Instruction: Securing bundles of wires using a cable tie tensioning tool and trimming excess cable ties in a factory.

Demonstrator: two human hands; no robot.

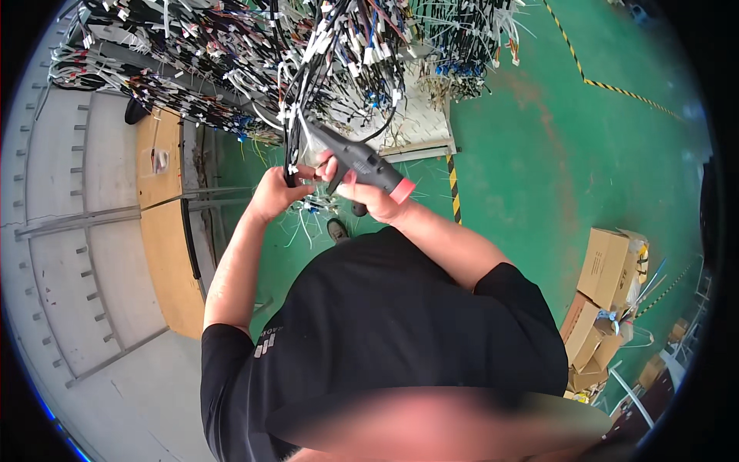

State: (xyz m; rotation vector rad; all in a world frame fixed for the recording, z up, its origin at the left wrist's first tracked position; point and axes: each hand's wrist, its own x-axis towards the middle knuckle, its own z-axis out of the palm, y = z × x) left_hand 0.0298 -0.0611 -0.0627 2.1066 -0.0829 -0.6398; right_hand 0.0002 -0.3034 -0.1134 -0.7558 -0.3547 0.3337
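Note:
A dark grey cable tie gun (358, 156) with a red rear end is in my right hand (373, 196), the fingers wrapped round its handle and trigger. Its narrow nose points up and to the left, against a hanging bundle of black cables (292, 146) with white ties and tags. My left hand (279, 192) is closed round the lower part of that bundle, just left of the gun. A few fingertips of the left hand are partly hidden by the cables.
Dense wire harnesses (192, 69) with many white connectors hang across the top. Cut tie ends (308, 219) lie on the green floor by my shoe (337, 230). A wooden board (165, 254) and white panel (61, 177) stand left; cardboard boxes (604, 266) are at right.

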